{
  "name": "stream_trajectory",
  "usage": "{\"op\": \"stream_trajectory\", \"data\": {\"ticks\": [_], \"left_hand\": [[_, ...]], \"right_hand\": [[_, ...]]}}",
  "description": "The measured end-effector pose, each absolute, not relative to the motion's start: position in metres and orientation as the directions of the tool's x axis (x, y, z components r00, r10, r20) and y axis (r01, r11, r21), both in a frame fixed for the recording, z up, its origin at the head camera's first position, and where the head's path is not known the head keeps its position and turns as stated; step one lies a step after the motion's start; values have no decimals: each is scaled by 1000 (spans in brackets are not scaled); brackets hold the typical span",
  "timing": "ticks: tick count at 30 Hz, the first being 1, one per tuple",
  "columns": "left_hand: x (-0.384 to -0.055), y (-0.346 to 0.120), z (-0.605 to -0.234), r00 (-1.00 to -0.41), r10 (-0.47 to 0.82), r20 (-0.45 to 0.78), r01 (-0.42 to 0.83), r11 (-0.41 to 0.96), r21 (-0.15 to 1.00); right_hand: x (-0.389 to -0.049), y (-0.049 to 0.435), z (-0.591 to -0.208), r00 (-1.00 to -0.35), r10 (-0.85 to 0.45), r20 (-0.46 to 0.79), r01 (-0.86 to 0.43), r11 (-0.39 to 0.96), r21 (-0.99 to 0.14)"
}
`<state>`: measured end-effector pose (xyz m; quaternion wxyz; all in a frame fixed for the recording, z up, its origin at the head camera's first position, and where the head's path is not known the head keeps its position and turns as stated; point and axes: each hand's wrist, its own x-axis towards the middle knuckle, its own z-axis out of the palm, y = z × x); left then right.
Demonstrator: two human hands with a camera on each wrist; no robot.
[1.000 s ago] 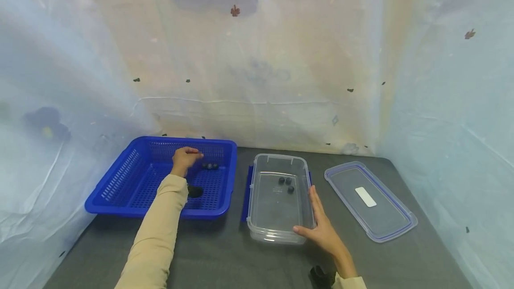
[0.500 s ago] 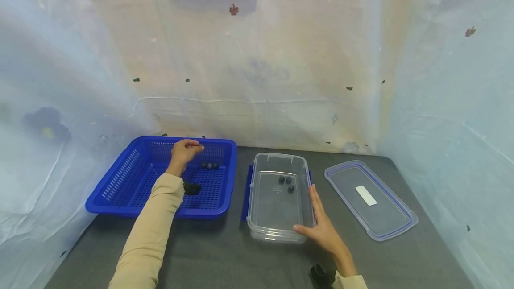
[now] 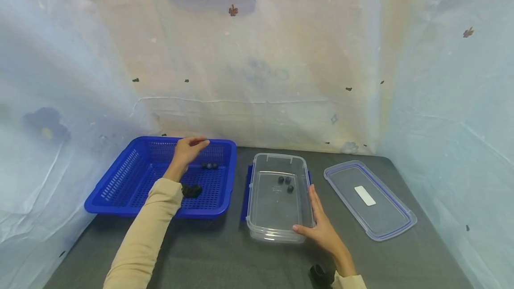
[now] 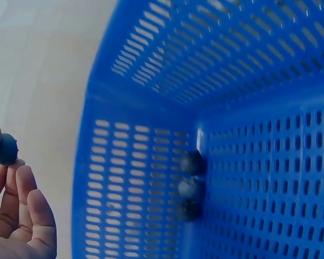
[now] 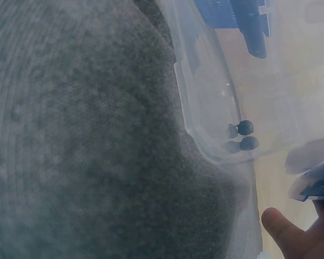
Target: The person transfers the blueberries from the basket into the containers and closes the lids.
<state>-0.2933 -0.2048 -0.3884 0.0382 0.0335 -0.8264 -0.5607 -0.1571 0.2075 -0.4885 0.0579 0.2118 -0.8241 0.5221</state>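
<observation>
Between thumb and fingertips my left hand [image 3: 185, 152] pinches a blueberry [image 4: 7, 150], raised above the far side of the blue basket [image 3: 230, 177]. Inside the basket, a short row of blueberries [image 4: 191, 188] lies against one wall in the left wrist view. My right hand [image 3: 324, 232] rests against the right side of a clear plastic container [image 3: 277, 222], fingers straight along its wall and thumb at the near rim. Three blueberries [image 3: 290, 188] sit on the container's floor; only part of the hand shows in the right wrist view.
A clear lid [image 3: 385, 211] with a blue seal and white label lies right of the container. Blue clasps [image 3: 246, 193] hang at the container's sides. A grey cloth [image 3: 225, 253] covers the table, and patterned sheeting [image 3: 261, 66] stands behind and beside it.
My left hand has risen from inside the basket to near its far rim, lifting the pinched blueberry. My right hand and the container have stayed in place.
</observation>
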Motion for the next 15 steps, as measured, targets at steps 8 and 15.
{"op": "stream_trajectory", "data": {"ticks": [8, 15], "left_hand": [[-284, -191, -375, -994, -43, 96, 70, 411, 909], [-278, -177, -364, -990, 4, 139, 129, 410, 903]], "right_hand": [[-156, 209, -487, -907, -288, 308, -400, 358, -844], [-156, 208, -488, -909, -289, 301, -394, 355, -848]]}}
